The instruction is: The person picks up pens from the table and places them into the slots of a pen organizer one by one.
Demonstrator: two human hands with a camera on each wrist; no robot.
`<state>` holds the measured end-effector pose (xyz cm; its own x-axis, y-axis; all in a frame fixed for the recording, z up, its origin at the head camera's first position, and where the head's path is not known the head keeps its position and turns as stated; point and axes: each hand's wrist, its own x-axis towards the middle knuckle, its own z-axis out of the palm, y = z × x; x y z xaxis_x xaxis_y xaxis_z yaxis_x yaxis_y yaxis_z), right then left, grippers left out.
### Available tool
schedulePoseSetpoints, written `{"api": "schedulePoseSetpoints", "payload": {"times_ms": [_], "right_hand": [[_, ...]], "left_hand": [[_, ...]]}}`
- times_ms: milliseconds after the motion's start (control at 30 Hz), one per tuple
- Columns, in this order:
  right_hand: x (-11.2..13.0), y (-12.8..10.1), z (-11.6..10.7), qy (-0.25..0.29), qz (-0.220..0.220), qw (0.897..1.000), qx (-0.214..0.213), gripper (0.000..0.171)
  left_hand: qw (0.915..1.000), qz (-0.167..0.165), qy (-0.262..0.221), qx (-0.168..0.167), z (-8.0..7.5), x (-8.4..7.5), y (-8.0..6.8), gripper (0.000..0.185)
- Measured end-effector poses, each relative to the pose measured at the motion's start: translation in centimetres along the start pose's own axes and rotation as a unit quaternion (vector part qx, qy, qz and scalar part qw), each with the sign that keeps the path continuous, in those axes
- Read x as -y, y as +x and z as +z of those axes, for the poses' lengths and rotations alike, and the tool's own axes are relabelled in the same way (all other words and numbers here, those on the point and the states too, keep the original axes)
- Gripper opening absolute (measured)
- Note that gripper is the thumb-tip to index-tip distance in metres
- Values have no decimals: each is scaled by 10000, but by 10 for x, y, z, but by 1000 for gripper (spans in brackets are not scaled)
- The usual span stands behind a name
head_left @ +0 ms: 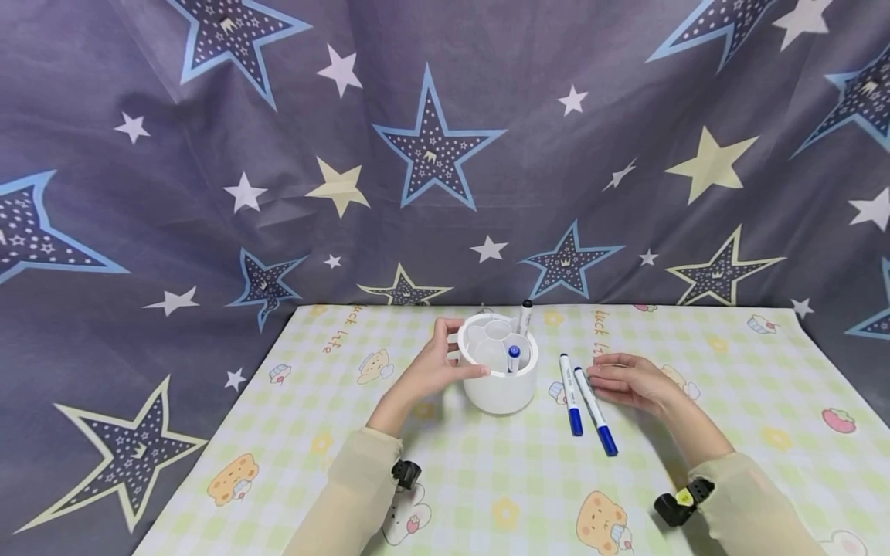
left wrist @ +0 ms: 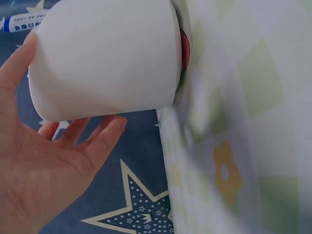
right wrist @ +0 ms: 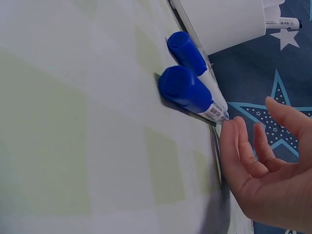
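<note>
A round white pen holder (head_left: 499, 392) with inner compartments stands on the table. My left hand (head_left: 439, 364) holds it from the left, thumb at the near rim and fingers round the far side. Inside it are a black-capped marker (head_left: 525, 315) at the back and a blue-ended marker (head_left: 514, 358) nearer the front. To its right, two white markers with blue caps lie side by side: the left marker (head_left: 568, 390) and the right marker (head_left: 593, 405). My right hand (right wrist: 273, 170) is beside the right marker, fingers loosely bent, fingertips close to its barrel, holding nothing.
A light checked tablecloth (head_left: 505, 479) with printed bears and flowers covers the table. Behind its far edge hangs a dark curtain (head_left: 431, 255) with stars. Black wrist cameras sit at the left cuff (head_left: 406, 474) and the right cuff (head_left: 684, 502).
</note>
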<state>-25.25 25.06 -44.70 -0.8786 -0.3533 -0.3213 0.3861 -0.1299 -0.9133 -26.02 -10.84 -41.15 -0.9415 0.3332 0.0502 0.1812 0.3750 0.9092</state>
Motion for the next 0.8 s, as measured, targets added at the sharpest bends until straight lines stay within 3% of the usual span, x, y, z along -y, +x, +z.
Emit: {"api": "schedulePoseSetpoints", "payload": {"times_ms": [233,567,633,800], "right_hand": [[-5,0,2,-230,125,9995,-150,38],[-9,2,3,-1464,12,9883,-421,54],[-10,2,5,-1803,-70,9823,-493,53],[-14,4,8,-2839,-427,9553,-699,49]], "left_hand": [[9966,125,803,-116,1,0,-6,88],[9900,320,1356,-199,-5,0,-10,87],[9897,389,1357,-229,-5,0,-10,85],[9900,532,1279,-257,-6,1,-9,80]]}}
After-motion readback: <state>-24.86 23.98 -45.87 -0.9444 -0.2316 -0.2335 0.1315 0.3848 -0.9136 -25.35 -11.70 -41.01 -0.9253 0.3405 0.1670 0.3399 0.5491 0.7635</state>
